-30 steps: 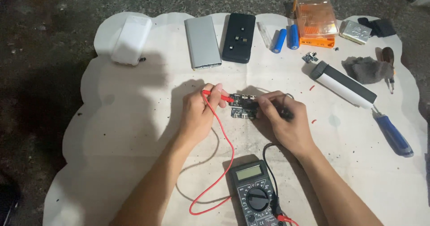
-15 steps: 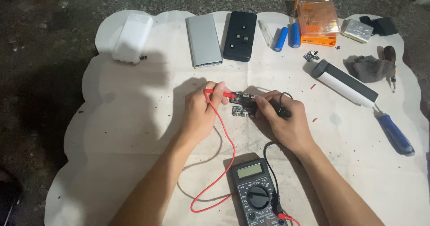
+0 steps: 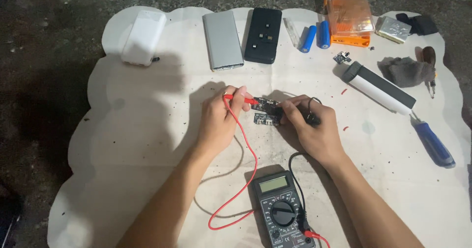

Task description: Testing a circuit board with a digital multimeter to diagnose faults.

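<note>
Circuit board point(image 3: 267, 111), small and dark, lies on the white sheet point(image 3: 147, 144) near the middle, between both hands. The left hand point(image 3: 220, 120) has its fingers point(image 3: 239, 94) closed around the red probe point(image 3: 242, 99), whose tip touches the board's left end. The right hand point(image 3: 313, 128) has its fingers pinched shut on the black probe point(image 3: 310, 120), pressed to the board's right side. A red lead point(image 3: 244, 164) and a black lead point(image 3: 293, 171) run back to the multimeter point(image 3: 281, 210) at the near edge. Along the far edge lie a white power bank point(image 3: 143, 44), a silver power bank point(image 3: 222, 46), a black case point(image 3: 263, 35), two blue cells point(image 3: 315, 36) and an orange box point(image 3: 348, 17). A blue-handled screwdriver point(image 3: 434, 143) lies well off to the right.
</note>
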